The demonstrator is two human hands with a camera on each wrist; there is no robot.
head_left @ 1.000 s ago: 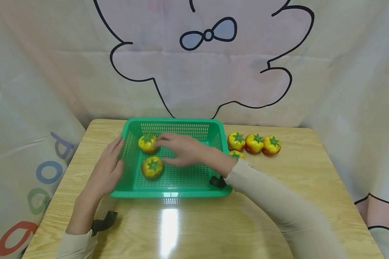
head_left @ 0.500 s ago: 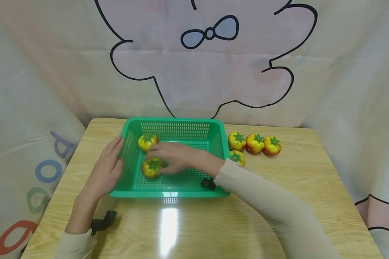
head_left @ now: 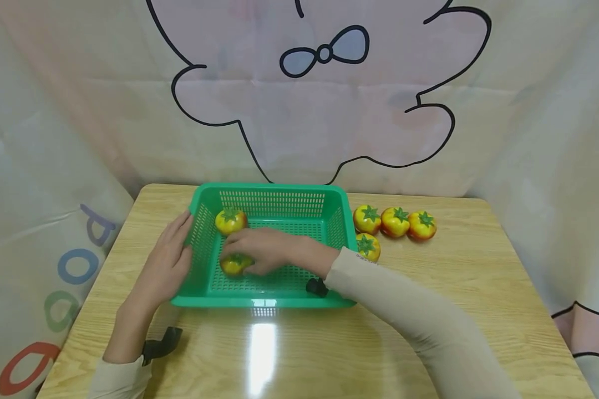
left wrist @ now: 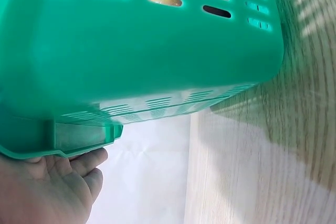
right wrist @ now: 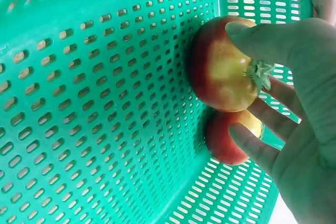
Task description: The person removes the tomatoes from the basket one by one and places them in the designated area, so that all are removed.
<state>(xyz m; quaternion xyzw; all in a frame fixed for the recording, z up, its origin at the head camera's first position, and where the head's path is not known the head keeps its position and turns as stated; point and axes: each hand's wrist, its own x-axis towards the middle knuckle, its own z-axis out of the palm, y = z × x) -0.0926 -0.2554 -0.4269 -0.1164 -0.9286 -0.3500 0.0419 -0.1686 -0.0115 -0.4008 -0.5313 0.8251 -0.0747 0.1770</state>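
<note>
Two fruits (head_left: 231, 223) sat inside the green basket (head_left: 219, 302); the right hand (head_left: 259, 249) gripped the nearer fruit (head_left: 235, 268), while the left hand (head_left: 166, 263) touched the rim (head_left: 196, 196), fingers extended. Probably light, firm and slippery, that fruit seemed best held around its sides, below the leaves (right wrist: 260, 74).

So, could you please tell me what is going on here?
A person's right hand is curled around the nearer fruit in a green basket, while the left hand touches the basket's left side. A second fruit sits farther back in the basket, and four more fruits sit on the table to its right.
</note>
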